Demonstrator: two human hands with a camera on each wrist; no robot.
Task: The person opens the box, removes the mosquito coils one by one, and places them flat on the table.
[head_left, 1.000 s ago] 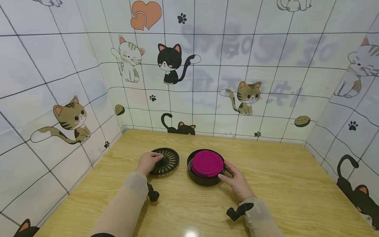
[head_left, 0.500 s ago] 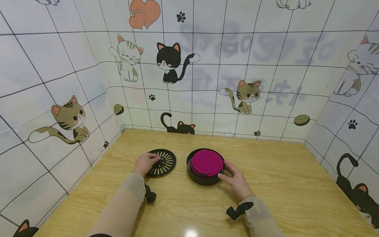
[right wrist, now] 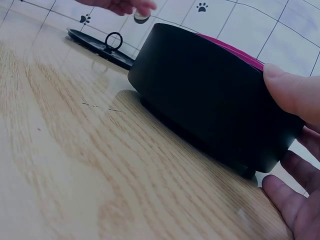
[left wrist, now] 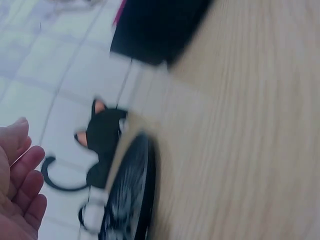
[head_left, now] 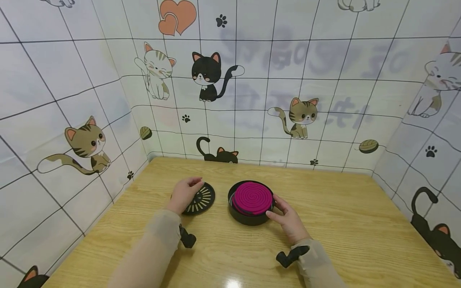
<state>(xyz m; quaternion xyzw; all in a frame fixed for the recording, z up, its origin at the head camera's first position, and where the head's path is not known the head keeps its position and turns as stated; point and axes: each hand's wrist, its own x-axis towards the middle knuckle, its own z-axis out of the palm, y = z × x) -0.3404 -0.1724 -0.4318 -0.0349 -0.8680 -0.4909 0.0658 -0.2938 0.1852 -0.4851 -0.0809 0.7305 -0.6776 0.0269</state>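
In the head view, a round black tin holds magenta mosquito coils that rise above its rim. My right hand grips the tin's right side; the right wrist view has the thumb at the top edge and the fingers round the far side. Left of the tin, the slotted black lid lies flat on the table. A small ring handle stands up from it. My left hand hovers over the lid, apart from it, fingers loosely bent with nothing in them.
The wooden table carries the tin and lid near its middle. A white tiled backdrop printed with cats encloses its back and sides. A black wrist mount sits on the left sleeve, and another on the right.
My left hand has let go of the lid's handle and lifted off it, after the lid slid slightly left and nearer. The right hand stays on the tin.
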